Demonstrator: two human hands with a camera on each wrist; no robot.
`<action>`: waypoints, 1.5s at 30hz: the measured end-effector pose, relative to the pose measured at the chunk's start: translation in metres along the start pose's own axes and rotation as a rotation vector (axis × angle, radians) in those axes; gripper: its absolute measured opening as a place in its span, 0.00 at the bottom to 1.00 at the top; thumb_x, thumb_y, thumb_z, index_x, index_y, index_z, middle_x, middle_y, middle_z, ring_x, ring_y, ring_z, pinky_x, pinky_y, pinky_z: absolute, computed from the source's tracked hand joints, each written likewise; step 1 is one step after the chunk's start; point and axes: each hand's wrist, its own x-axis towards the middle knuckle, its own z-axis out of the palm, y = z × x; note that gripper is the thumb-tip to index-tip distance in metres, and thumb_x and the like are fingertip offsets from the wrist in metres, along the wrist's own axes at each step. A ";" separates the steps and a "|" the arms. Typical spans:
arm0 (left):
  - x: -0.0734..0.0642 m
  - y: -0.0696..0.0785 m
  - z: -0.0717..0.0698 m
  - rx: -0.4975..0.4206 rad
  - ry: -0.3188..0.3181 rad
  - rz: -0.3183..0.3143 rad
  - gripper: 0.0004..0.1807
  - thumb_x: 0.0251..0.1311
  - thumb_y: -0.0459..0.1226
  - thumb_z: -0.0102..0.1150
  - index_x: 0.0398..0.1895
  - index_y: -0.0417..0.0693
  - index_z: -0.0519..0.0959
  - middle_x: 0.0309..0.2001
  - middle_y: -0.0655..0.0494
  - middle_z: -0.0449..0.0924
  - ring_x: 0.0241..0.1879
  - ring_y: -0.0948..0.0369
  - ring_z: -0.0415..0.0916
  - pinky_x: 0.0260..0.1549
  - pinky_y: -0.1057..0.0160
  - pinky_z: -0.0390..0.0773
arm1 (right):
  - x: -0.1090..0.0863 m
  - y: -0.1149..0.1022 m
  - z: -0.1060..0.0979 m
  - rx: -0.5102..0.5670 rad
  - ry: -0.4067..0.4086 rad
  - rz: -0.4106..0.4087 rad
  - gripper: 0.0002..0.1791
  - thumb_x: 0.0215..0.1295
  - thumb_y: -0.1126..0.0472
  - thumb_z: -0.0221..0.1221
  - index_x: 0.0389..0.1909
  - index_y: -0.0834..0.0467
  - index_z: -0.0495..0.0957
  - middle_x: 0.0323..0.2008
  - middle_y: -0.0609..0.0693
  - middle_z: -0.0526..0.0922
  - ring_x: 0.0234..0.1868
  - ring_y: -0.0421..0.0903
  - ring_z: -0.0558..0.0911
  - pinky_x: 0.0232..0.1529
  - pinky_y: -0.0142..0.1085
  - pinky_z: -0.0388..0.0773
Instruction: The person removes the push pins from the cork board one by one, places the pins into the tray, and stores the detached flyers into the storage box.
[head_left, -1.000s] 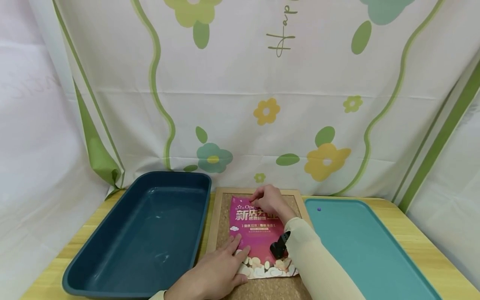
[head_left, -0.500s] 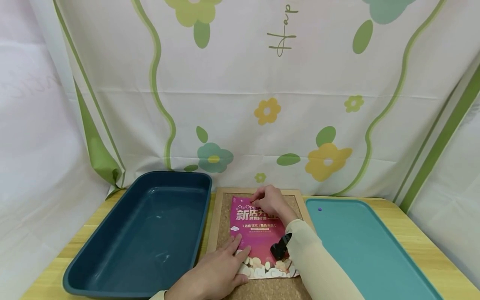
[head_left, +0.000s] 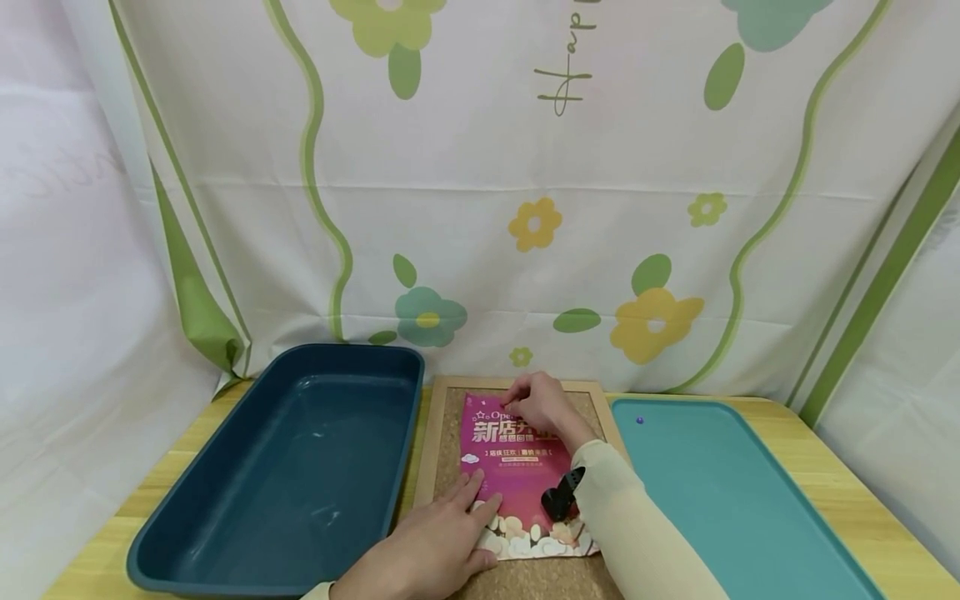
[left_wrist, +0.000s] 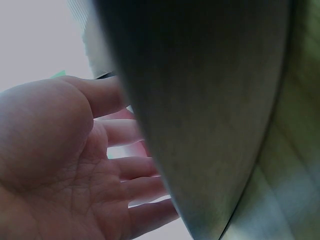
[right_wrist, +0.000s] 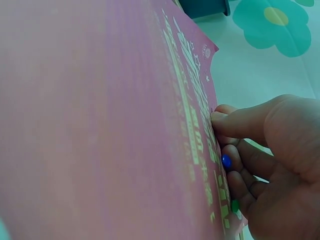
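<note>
A magenta poster (head_left: 517, 483) with gold lettering lies on a wood-framed cork board (head_left: 540, 575). My right hand (head_left: 542, 404) is at the poster's top edge, thumb and fingertips pinching a small red push pin (head_left: 504, 405) against it. The right wrist view shows a blue pin head (right_wrist: 226, 161) and a green one (right_wrist: 235, 206) by the curled fingers; I cannot tell whether the hand holds these or they are in the board. My left hand (head_left: 431, 546) rests with fingers spread on the poster's lower left; the left wrist view shows its palm, with fingertips hidden behind a dark grey surface.
A deep dark-blue tray (head_left: 405, 467) stands left of the board. On the right lies a shallow teal tray (head_left: 720, 500) with a purple pin (head_left: 640, 421) near its far left corner. A flower-printed curtain (head_left: 450, 225) hangs behind the wooden table (head_left: 840, 483).
</note>
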 end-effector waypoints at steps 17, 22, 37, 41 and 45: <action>0.000 0.000 -0.001 0.000 0.002 0.011 0.36 0.70 0.57 0.63 0.79 0.62 0.70 0.84 0.50 0.61 0.83 0.46 0.60 0.68 0.40 0.79 | 0.002 0.006 -0.004 0.022 -0.007 -0.032 0.05 0.72 0.62 0.67 0.37 0.51 0.91 0.40 0.49 0.87 0.44 0.47 0.82 0.49 0.43 0.78; 0.000 0.001 -0.001 0.003 0.006 0.013 0.36 0.70 0.56 0.64 0.79 0.62 0.70 0.83 0.50 0.61 0.83 0.46 0.60 0.67 0.40 0.79 | 0.001 0.006 -0.006 0.021 -0.018 -0.031 0.05 0.72 0.62 0.66 0.38 0.52 0.90 0.41 0.50 0.86 0.44 0.47 0.81 0.49 0.42 0.78; -0.001 -0.001 -0.001 -0.005 -0.004 0.003 0.36 0.69 0.55 0.64 0.79 0.62 0.70 0.83 0.50 0.61 0.83 0.46 0.60 0.68 0.40 0.79 | 0.000 0.007 -0.012 0.086 -0.016 -0.048 0.06 0.74 0.61 0.65 0.39 0.53 0.90 0.41 0.51 0.86 0.44 0.47 0.80 0.48 0.40 0.78; -0.001 -0.001 -0.001 -0.006 -0.003 0.007 0.36 0.70 0.55 0.64 0.79 0.62 0.70 0.83 0.51 0.61 0.83 0.46 0.60 0.68 0.40 0.79 | -0.004 0.005 -0.017 0.076 -0.020 -0.043 0.05 0.74 0.61 0.65 0.40 0.53 0.90 0.41 0.51 0.86 0.44 0.48 0.80 0.47 0.38 0.78; -0.001 0.000 -0.001 -0.003 0.001 0.007 0.37 0.69 0.55 0.65 0.79 0.62 0.70 0.83 0.51 0.61 0.83 0.46 0.60 0.68 0.41 0.79 | -0.008 0.005 -0.022 0.064 -0.031 -0.040 0.04 0.74 0.60 0.66 0.41 0.53 0.90 0.41 0.50 0.86 0.44 0.48 0.80 0.45 0.36 0.80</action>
